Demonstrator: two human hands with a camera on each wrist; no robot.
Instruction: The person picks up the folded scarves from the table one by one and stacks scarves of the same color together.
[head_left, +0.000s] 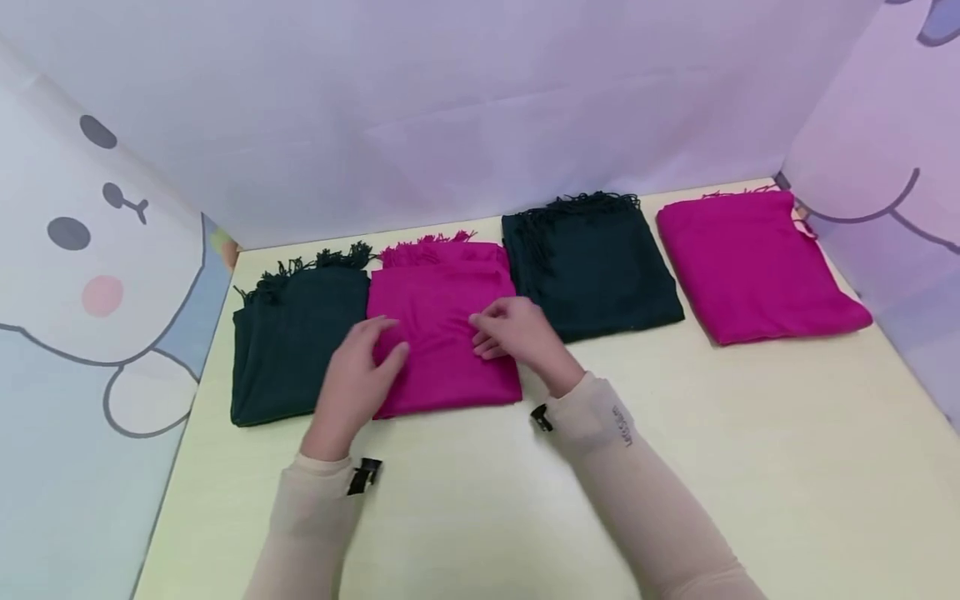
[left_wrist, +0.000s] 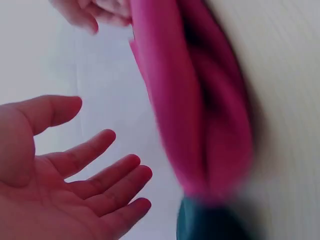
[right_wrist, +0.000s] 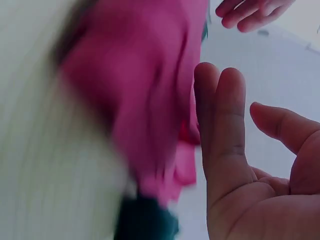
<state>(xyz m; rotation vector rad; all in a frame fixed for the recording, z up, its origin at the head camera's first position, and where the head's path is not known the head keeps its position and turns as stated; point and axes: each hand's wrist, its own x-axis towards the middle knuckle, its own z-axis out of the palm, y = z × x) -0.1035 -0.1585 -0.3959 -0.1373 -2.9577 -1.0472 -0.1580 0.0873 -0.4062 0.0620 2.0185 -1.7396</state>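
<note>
A folded magenta fringed shawl [head_left: 442, 367] lies between two dark green ones, its fringe at the back. My left hand [head_left: 358, 375] is over its left side, thumb and fingers spread apart. Above its right side is my right hand [head_left: 517, 333], fingers loosely bent with nothing between them. In the left wrist view, the left hand [left_wrist: 80, 185] stands apart from the magenta cloth [left_wrist: 175, 100]. The right wrist view has two fingers of the right hand [right_wrist: 240, 185] at the edge of the cloth [right_wrist: 145, 75]; whether they touch it I cannot tell.
To the left lies a folded dark green shawl [head_left: 292, 350]. Another dark green shawl [head_left: 592, 275] sits to the right, and a second magenta shawl [head_left: 757, 275] lies near the table's right side. A pale curtain [head_left: 465, 125] stands behind the pale table [head_left: 465, 508].
</note>
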